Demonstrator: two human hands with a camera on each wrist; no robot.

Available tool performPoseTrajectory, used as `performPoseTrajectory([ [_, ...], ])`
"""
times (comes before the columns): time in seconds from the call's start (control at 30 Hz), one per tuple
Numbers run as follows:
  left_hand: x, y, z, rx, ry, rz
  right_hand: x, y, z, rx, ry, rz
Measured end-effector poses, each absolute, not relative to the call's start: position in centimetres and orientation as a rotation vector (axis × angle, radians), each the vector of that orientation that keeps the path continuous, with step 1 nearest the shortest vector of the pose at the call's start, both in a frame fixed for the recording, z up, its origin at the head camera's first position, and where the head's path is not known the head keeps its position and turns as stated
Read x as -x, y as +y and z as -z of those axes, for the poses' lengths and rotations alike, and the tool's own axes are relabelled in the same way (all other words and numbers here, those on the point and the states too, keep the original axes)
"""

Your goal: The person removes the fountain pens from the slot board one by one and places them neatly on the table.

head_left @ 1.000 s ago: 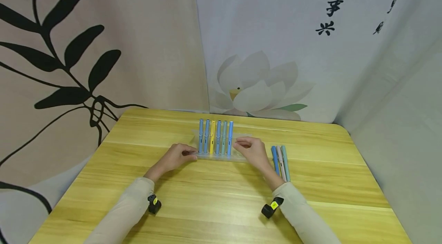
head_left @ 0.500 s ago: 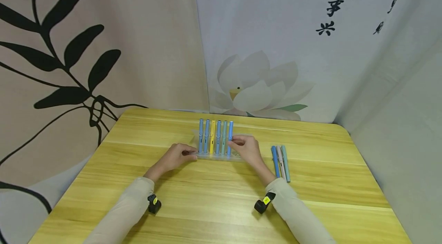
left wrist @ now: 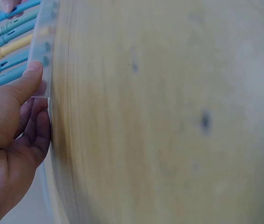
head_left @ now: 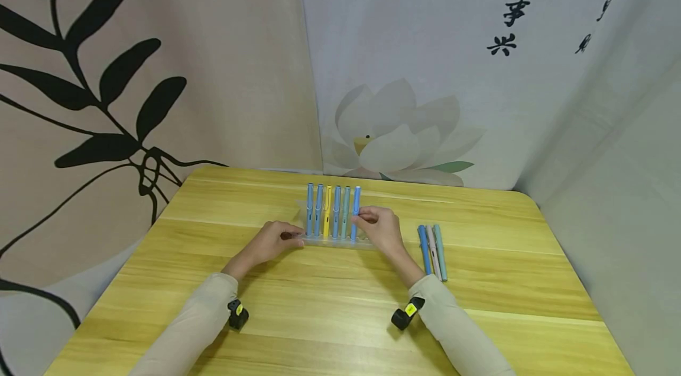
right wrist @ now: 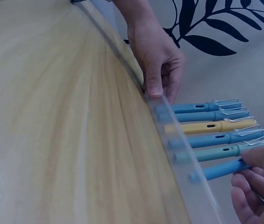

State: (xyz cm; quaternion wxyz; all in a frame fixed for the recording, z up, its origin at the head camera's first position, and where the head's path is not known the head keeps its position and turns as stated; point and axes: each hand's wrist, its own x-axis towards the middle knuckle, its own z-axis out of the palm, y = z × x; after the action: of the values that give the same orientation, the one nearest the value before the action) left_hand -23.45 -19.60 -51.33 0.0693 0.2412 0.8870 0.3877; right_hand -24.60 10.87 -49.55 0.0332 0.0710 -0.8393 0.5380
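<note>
fingers (right wrist: 257, 181) bent round blue pen (right wrist: 219, 170)

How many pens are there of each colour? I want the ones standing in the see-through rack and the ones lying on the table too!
Blue pens: 5 (4 in the clear rack, 1 on the table)
Green pens: 2 (1 in the rack, 1 on the table)
Yellow pen: 1 (in the rack)
Pale grey pen: 1 (on the table)
Total: 9
</note>
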Motion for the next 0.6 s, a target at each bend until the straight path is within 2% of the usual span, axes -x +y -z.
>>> performPoseTrajectory([
  [0.6,23.4,-19.3,51.4,-0.728,2.675,-1.164,23.5,12.8,46.5,-0.246,-2.531,-1.613],
])
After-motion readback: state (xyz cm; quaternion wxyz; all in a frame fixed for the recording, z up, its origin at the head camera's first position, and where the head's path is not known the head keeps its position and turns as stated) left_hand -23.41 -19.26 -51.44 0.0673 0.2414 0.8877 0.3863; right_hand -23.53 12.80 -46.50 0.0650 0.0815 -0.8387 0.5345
